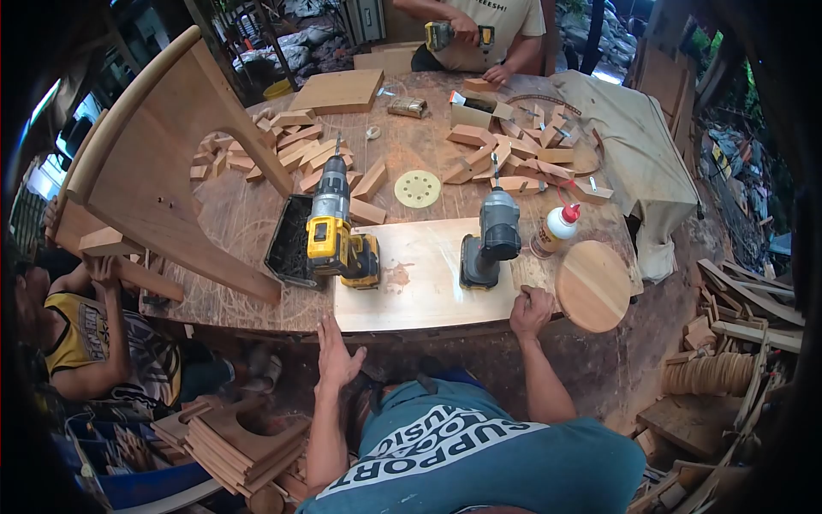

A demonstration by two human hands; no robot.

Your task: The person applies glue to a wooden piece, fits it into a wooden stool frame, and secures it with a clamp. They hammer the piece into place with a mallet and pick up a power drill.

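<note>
My left hand [337, 355] is open, its fingers stretched out together at the near left corner of a pale wooden board [419, 308]. At the board's near right corner my right hand [532, 312] is closed, its fingers curled; whatever may be inside is hidden. On the board stand a yellow and black cordless drill [330, 218] with a bit pointing up and a grey-black impact driver [498, 224]. Right of the driver are a white glue bottle with a red cap [561, 224] and a round wooden disc [593, 287].
Wooden blocks [300, 146] lie heaped across the worktable [411, 94]. A black tray of screws [295, 240] sits beside a large wooden chair frame [163, 154]. Someone crouches at left by the frame; another person opposite holds a drill [441, 34]. A sanding disc [418, 188] lies mid-table.
</note>
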